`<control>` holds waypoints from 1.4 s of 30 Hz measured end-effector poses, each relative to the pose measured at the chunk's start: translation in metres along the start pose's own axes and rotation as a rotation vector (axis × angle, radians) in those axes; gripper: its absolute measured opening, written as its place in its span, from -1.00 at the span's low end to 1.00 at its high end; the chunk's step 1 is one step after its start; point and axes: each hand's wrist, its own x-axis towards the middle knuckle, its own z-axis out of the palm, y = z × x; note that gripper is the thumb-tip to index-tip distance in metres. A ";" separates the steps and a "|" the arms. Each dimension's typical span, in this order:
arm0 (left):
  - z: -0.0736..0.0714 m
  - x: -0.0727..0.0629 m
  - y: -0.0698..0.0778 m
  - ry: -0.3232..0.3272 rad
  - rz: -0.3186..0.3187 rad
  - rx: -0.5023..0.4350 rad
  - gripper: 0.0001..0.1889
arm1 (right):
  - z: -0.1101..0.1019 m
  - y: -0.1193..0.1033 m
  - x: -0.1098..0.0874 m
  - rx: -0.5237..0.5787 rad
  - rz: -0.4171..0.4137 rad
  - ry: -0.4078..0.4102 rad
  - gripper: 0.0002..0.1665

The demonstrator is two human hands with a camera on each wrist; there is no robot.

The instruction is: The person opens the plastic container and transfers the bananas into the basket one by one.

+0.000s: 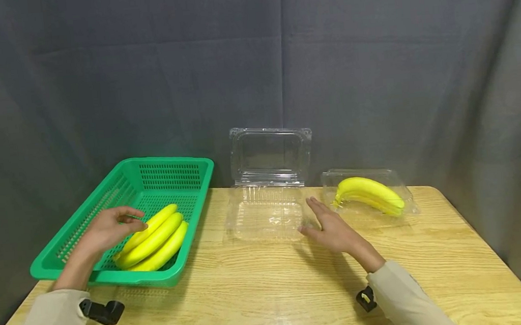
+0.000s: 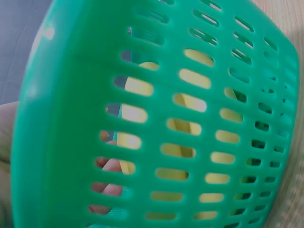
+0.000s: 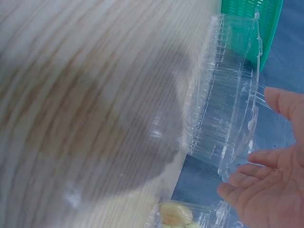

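My left hand (image 1: 109,228) hovers over the green basket (image 1: 136,278), its fingers loosely bent beside a bunch of yellow bananas (image 1: 154,242) and gripping nothing. Through the slots of the basket wall (image 2: 61,118), the left wrist view shows the bananas (image 2: 194,78) and part of the fingers. My right hand (image 1: 335,230) is beside the right edge of a clear plastic clamshell box (image 1: 270,223), whose lid stands raised at the back. In the right wrist view its fingers are extended, the hand (image 3: 270,190) holding nothing; whether it touches the box I cannot tell.
To the right, a second clear box (image 1: 410,207) has bananas (image 1: 370,192) in it. The wooden table (image 1: 252,296) ends at a rounded back right corner. A grey curtain (image 1: 373,72) hangs behind.
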 end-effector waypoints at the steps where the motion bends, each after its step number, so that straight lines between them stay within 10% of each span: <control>1: 0.000 0.000 0.001 0.006 0.003 0.006 -0.47 | -0.001 0.000 0.000 0.004 -0.009 0.009 -0.07; 42: 0.029 -0.003 0.092 0.172 0.290 0.079 -0.64 | -0.050 -0.011 -0.011 0.041 -0.138 0.322 -0.41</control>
